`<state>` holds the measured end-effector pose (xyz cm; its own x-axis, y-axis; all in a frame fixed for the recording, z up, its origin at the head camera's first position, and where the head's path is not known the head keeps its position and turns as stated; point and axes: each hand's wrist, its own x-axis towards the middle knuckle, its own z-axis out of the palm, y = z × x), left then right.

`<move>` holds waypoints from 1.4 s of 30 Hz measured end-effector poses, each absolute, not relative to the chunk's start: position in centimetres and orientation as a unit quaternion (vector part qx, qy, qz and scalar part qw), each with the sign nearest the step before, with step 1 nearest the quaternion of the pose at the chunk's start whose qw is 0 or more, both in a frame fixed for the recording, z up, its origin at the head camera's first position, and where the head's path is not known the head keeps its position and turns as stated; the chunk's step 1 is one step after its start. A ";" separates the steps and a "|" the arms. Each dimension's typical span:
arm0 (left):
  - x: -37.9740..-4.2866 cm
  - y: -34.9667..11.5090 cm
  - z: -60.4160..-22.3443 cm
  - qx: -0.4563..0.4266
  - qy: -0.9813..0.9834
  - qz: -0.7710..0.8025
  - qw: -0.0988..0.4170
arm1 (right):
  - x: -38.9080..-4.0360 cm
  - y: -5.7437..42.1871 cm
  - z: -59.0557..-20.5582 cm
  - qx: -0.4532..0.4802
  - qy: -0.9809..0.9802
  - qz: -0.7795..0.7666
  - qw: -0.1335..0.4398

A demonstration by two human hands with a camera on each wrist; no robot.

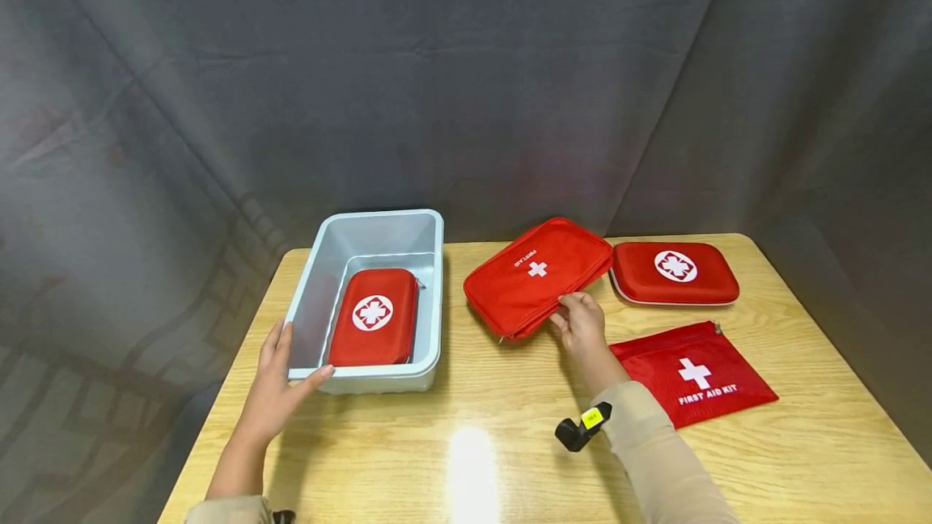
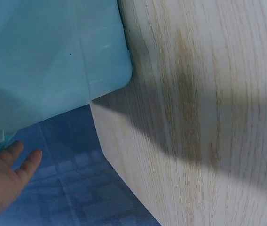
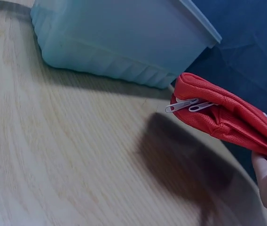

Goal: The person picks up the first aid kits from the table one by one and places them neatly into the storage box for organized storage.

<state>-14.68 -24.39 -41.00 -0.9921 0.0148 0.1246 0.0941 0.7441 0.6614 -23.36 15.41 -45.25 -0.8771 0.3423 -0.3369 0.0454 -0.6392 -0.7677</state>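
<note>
In the head view my right hand [image 1: 582, 326] pinches a red soft first aid pouch [image 1: 535, 273] by its near right edge. The right wrist view has this pouch [image 3: 227, 113] held over the table, its shadow below and two zipper pulls at its end. My left hand [image 1: 273, 390] rests on the near left corner of a light grey plastic bin [image 1: 403, 377], fingers spread along the left rim and thumb along the front rim. Inside the bin lies a red hard first aid case [image 1: 371, 326] with a white round emblem.
At the back right a second red hard case [image 1: 677, 273] lies beside the held pouch. A flat red zip bag [image 1: 699, 374] marked FIRST AID KIT lies in front of it, partly hidden by my right arm. Grey cloth [image 1: 473, 87] hangs behind the wooden table [image 1: 379, 459].
</note>
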 end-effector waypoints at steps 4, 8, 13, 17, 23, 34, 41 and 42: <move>-14.7 -24.4 -41.0 -0.028 -0.932 -0.357 0.056 | -23.2 15.6 -44.5 -0.219 -0.401 0.886 0.085; -14.7 -24.4 -41.0 -0.029 -0.933 -0.355 0.057 | -23.0 15.7 -43.7 -0.201 -0.385 0.897 0.082; -14.7 -24.3 -41.0 -0.031 -0.936 -0.347 0.057 | -22.8 15.7 -42.6 -0.185 -0.369 0.908 0.071; -14.8 -24.3 -41.0 -0.032 -0.940 -0.336 0.056 | -22.7 15.6 -41.7 -0.176 -0.351 0.917 0.069; -14.7 -24.3 -41.1 -0.028 -0.952 -0.299 0.065 | -22.6 15.3 -40.3 -0.160 -0.321 0.931 0.068; -14.7 -24.2 -40.6 -0.030 -0.966 -0.250 0.050 | -22.1 13.8 -37.9 -0.118 -0.302 0.945 0.044; -14.5 -24.3 -40.5 -0.030 -0.964 -0.258 0.056 | -21.8 12.9 -37.2 -0.092 -0.311 0.945 0.032; -14.5 -24.3 -40.5 -0.030 -0.964 -0.259 0.057 | -21.7 12.7 -37.2 -0.089 -0.313 0.945 0.032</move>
<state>-14.51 -24.29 -40.54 -0.9916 0.0287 0.1261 0.0881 0.8638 0.4960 -21.74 12.69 -37.16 -0.9821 0.1158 -0.1485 -0.0042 -0.8019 -0.5975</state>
